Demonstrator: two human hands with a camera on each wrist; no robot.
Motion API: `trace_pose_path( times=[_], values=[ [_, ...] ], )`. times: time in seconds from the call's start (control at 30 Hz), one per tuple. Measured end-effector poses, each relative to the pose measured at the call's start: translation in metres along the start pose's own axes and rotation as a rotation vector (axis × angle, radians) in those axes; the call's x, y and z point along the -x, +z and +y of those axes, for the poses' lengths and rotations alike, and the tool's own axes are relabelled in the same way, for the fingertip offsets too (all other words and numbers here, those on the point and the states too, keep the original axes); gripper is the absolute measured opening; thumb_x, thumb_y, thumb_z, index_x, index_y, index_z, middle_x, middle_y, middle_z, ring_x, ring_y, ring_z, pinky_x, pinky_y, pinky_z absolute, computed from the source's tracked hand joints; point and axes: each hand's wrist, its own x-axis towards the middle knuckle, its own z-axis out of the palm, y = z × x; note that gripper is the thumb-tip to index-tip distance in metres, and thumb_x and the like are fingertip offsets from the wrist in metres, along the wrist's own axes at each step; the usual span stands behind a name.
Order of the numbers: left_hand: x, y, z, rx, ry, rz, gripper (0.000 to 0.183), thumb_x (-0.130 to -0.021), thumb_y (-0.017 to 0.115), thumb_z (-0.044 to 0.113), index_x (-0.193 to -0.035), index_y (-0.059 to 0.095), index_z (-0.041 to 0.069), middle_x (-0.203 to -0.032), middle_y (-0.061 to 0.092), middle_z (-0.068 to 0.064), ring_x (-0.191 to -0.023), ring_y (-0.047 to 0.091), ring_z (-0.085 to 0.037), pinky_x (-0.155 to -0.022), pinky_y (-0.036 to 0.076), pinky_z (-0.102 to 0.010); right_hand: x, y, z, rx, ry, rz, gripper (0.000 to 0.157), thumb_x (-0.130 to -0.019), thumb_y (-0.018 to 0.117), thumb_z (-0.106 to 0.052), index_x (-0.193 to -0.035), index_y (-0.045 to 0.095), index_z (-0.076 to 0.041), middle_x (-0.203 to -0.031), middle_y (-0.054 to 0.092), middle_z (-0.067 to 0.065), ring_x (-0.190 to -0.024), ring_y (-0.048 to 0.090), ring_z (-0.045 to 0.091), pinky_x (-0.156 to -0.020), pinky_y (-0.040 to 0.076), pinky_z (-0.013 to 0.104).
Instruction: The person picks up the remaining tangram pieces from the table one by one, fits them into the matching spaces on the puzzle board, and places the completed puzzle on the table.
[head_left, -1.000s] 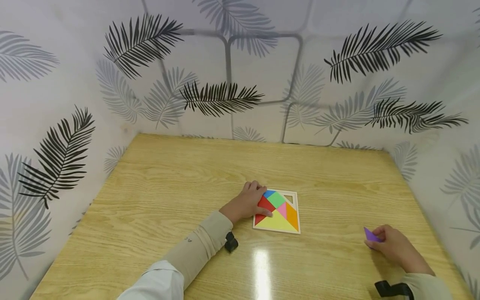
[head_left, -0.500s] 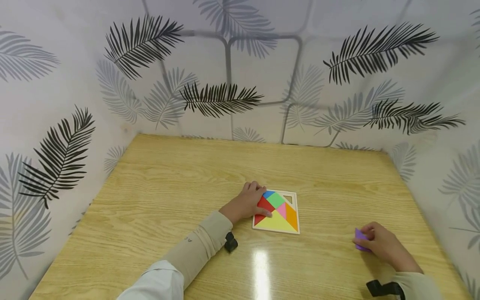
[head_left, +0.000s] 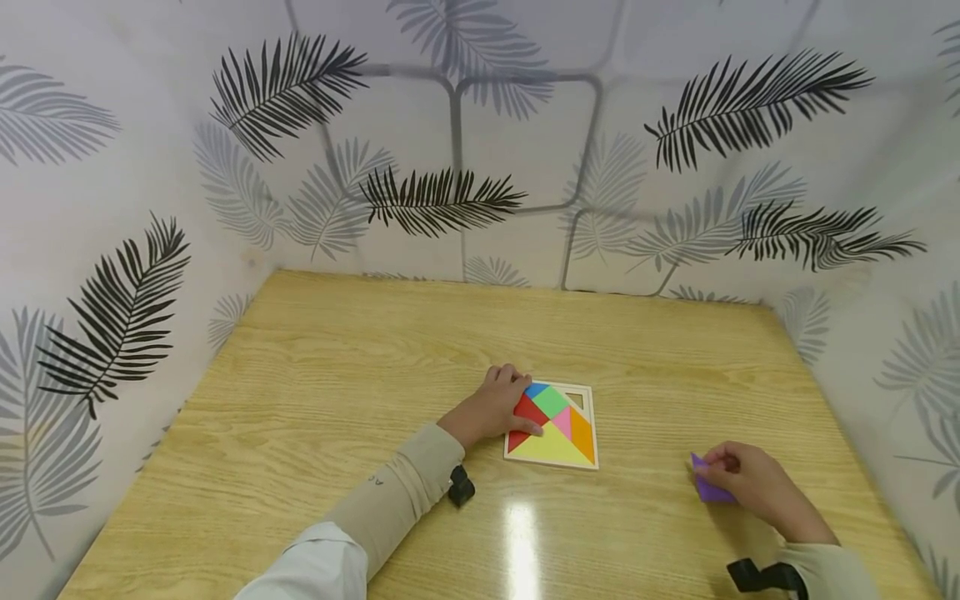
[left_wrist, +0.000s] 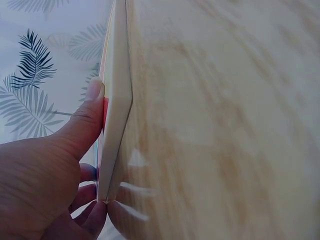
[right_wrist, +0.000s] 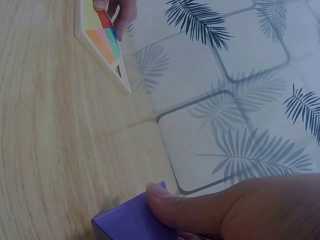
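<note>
A square tangram board (head_left: 551,460) with a pale wooden rim lies on the table. Red, blue, green, pink, orange and yellow pieces fill most of it, and a small triangular slot (head_left: 575,401) at its far right corner shows bare. My left hand (head_left: 491,406) holds the board by its left side, thumb across the red piece (head_left: 529,409) and fingers at the far left edge, as the left wrist view also shows. Off to the right, my right hand (head_left: 757,483) pinches a purple triangular tangram piece (right_wrist: 137,220) just above the table, tilted; its far part is hidden by fingers.
The wood-grain table (head_left: 360,350) is bounded by leaf-patterned cloth walls (head_left: 420,267) at the back and both sides. A bright light reflection (head_left: 522,542) lies on the tabletop in front of the board.
My right hand has moved left toward the board with the purple piece, which has turned so more of its face shows. The left hand and the board have stayed put.
</note>
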Motion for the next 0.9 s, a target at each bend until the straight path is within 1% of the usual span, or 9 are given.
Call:
trace_pose_path(
  times=[0.17,0.37,0.5,0.63,0.73,0.9],
  values=[
    [0.000,0.001,-0.001,0.007,-0.001,0.002,0.089,-0.077,0.061,0.061,-0.144,0.034,0.009,-0.134,0.033,-0.008,-0.121,0.026,-0.026,-0.098,0.033,-0.031,-0.002,-0.002,-0.011,-0.026,-0.004,0.024,0.031,-0.090,0.061,-0.034,-0.095,0.060,-0.003,-0.083,0.059,0.001,-0.076,0.054,0.016,-0.063,0.043,0.030],
    [0.000,0.000,-0.001,0.013,-0.003,0.000,0.089,-0.077,0.061,0.061,-0.144,0.034,0.009,-0.134,0.033,-0.008,-0.121,0.026,-0.026,-0.098,0.033,-0.031,-0.010,0.000,-0.025,-0.035,-0.056,0.097,0.030,-0.092,0.059,-0.033,-0.103,0.061,-0.005,-0.092,0.063,0.004,-0.086,0.060,0.022,-0.065,0.048,0.032],
    [0.000,0.000,-0.001,0.007,-0.009,-0.005,0.089,-0.077,0.061,0.061,-0.144,0.034,0.009,-0.135,0.033,-0.008,-0.122,0.026,-0.026,-0.098,0.033,-0.030,-0.017,0.004,-0.035,-0.048,-0.108,0.127,0.028,-0.093,0.058,-0.027,-0.107,0.061,-0.003,-0.093,0.063,0.006,-0.088,0.060,0.026,-0.065,0.050,0.034],
    [0.001,-0.001,0.000,0.014,-0.020,-0.011,0.089,-0.077,0.061,0.060,-0.145,0.034,0.010,-0.135,0.032,-0.007,-0.122,0.025,-0.025,-0.098,0.034,-0.030,-0.025,0.009,-0.047,-0.064,-0.158,0.142,0.023,-0.093,0.058,-0.016,-0.111,0.061,-0.002,-0.096,0.064,0.009,-0.090,0.060,0.029,-0.067,0.051,0.037],
    [0.001,-0.001,0.000,0.023,-0.021,-0.012,0.088,-0.077,0.061,0.060,-0.145,0.034,0.010,-0.134,0.032,-0.007,-0.122,0.025,-0.025,-0.098,0.034,-0.031,-0.031,0.015,-0.055,-0.081,-0.182,0.156,0.021,-0.092,0.058,-0.010,-0.111,0.062,-0.002,-0.096,0.064,0.009,-0.090,0.060,0.028,-0.070,0.050,0.039],
    [0.002,-0.001,0.000,0.035,-0.010,-0.006,0.088,-0.077,0.062,0.059,-0.144,0.034,0.009,-0.134,0.033,-0.008,-0.121,0.026,-0.025,-0.097,0.034,-0.031,-0.042,0.026,-0.065,-0.092,-0.184,0.189,0.020,-0.089,0.062,-0.010,-0.108,0.065,-0.003,-0.092,0.063,0.007,-0.087,0.060,0.026,-0.072,0.051,0.038]
  ],
)
